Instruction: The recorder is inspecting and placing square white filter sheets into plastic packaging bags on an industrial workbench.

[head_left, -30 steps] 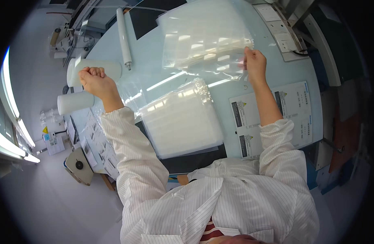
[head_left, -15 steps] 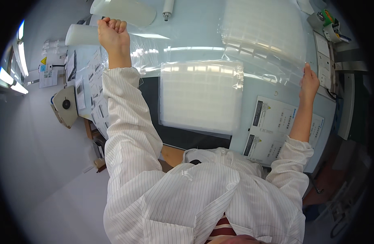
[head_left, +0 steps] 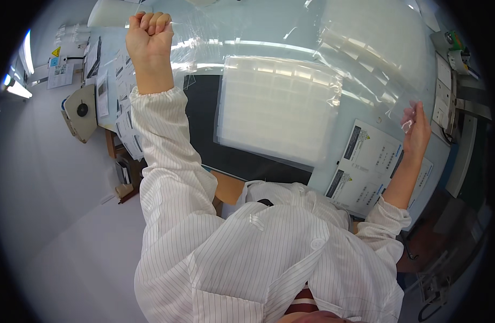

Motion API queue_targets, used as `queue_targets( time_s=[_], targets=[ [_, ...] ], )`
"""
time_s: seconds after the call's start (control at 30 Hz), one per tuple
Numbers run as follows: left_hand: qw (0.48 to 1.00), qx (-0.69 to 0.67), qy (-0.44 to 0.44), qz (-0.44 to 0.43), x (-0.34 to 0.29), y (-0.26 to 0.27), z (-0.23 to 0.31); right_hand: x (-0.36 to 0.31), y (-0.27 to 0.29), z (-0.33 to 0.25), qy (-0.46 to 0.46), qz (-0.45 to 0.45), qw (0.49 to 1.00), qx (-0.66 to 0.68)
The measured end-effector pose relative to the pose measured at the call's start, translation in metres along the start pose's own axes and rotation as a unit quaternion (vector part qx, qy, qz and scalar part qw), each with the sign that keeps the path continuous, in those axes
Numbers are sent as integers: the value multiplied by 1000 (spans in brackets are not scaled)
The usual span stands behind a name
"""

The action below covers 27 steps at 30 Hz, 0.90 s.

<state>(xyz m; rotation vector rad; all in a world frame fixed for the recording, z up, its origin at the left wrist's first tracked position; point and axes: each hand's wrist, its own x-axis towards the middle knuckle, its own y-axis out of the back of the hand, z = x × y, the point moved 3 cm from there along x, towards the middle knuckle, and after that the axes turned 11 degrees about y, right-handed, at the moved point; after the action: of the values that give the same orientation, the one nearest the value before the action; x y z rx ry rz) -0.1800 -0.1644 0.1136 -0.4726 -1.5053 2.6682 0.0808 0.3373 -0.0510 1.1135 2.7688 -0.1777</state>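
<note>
A clear plastic film (head_left: 253,47) stretches across the table between my two hands, wrinkled and glossy with reflections. My left hand (head_left: 149,37) is closed in a fist on its left end. Toward the right side of the table, my right hand (head_left: 416,129) grips the film's other end, its fingertips showing through the plastic. Between my arms lies a flat, square stack of translucent compartment trays (head_left: 277,110), partly on a dark mat (head_left: 199,124). Another translucent compartmented sheet or tray (head_left: 374,40) lies beyond, at the far right, with film over its near edge.
Printed white sheets (head_left: 360,167) lie by my right forearm, and more papers (head_left: 128,102) along the left edge. A whitish roll (head_left: 112,13) sits beyond my left hand. A tape dispenser (head_left: 453,40) and a socket strip (head_left: 442,97) line the right edge.
My view has shifted, so the table sits higher and farther right. My right hand has moved lower in view, and film now bunches over its fingers. Both hands keep hold of the film.
</note>
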Motion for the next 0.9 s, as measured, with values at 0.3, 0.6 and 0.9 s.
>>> queue_targets(
  time_s=[0.3, 0.6, 0.9],
  targets=[
    [1000, -5, 5, 26, -7, -4, 2, -29, -6, 12, -57, -72, 995, 26],
    [998, -46, 42, 4, -22, -11, 3, -31, -6, 3, -69, -61, 995, 36],
    [999, -40, 14, 18, -30, -12, 5, -31, -4, 8, -57, -50, 996, 40]
  ],
)
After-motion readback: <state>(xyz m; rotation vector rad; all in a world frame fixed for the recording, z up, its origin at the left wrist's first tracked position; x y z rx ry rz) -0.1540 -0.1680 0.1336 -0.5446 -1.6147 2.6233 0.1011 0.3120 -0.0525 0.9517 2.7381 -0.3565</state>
